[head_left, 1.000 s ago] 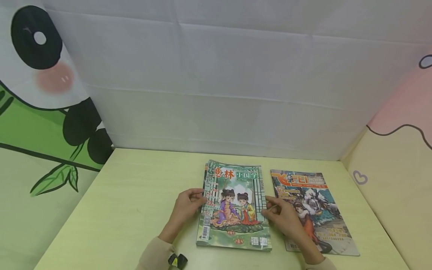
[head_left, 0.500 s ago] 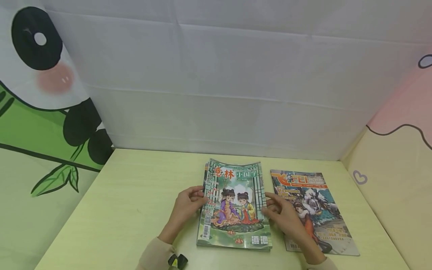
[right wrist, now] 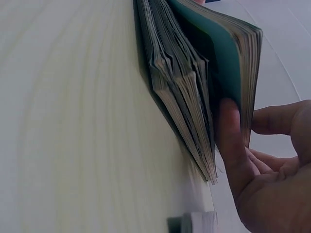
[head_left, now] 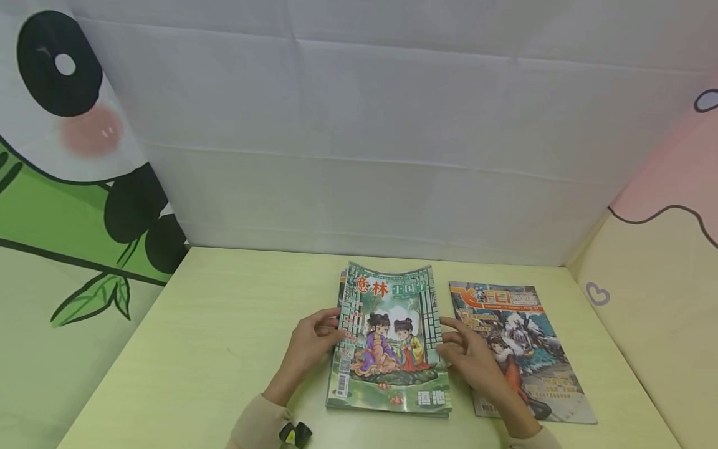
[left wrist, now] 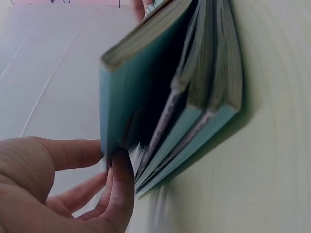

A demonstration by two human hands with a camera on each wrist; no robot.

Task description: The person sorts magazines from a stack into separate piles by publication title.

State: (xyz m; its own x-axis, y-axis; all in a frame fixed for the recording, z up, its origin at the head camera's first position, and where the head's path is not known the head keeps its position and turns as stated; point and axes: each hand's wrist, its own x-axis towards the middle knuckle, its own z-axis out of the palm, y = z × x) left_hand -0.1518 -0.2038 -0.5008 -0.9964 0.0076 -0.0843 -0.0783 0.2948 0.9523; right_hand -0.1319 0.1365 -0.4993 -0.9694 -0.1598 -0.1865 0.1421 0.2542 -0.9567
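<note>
A green-covered magazine (head_left: 392, 340) with two cartoon figures lies on top of a stack near the front middle of the table. My left hand (head_left: 311, 340) pinches its left edge, and my right hand (head_left: 473, 355) pinches the right edge. Both wrist views show this magazine raised off the others at the held part, with a dark gap below. In the left wrist view, several magazines (left wrist: 197, 109) remain under it on the table; their page edges (right wrist: 177, 92) show in the right wrist view. The far end of the top magazine bows slightly, its sides higher than its middle.
Another magazine (head_left: 533, 355) with an orange title band lies flat to the right, partly under my right forearm. The pale yellow table (head_left: 224, 324) ends at a white cloth wall (head_left: 364, 137). Printed panels stand at left and right. A black device (head_left: 295, 434) sits by my left sleeve.
Both hands have risen slightly at the edges of the top magazine. Its far end has come up and bowed, shifting a little away from me. The right-hand magazine has not moved.
</note>
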